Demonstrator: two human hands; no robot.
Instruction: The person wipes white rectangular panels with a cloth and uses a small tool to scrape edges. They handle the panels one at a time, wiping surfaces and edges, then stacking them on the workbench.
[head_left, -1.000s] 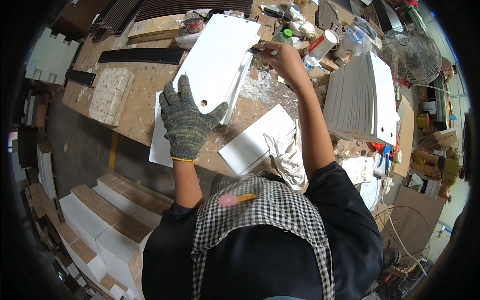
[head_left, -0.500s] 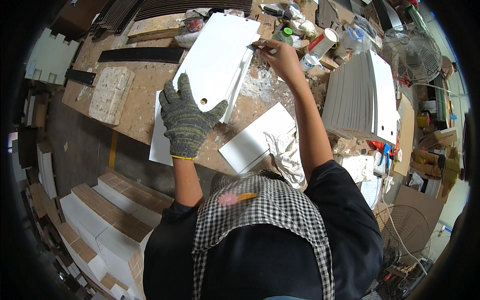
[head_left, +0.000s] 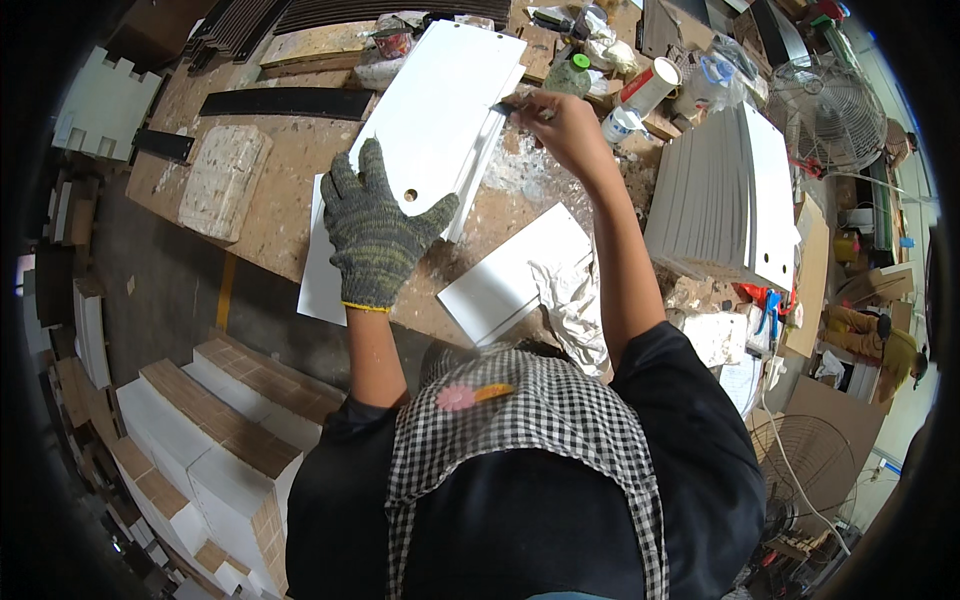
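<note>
A long white panel [head_left: 445,110] with small holes lies on other white boards on the bench, slanting away from me. My left hand [head_left: 378,235], in a dark green-grey knit glove, is spread over its near end. The thumb reaches its right side and the fingers lie along its left edge, beside a hole. My bare right hand [head_left: 562,125] pinches a small dark flat blade-like piece [head_left: 503,108] against the panel's right edge. What kind of tool it is cannot be made out. Under my left hand, another white board [head_left: 318,275] sticks out toward me.
A smaller white board [head_left: 515,270] and a crumpled white cloth [head_left: 570,310] lie near the bench's front. To the right stands a stack of white panels [head_left: 715,195]. A green-capped bottle [head_left: 570,75], a red-and-white can [head_left: 650,85] and a wire fan [head_left: 828,112] stand beyond.
My right hand has slid slightly toward me along the panel's right edge with the dark piece. My left hand stays on the near end, shifted only slightly.
</note>
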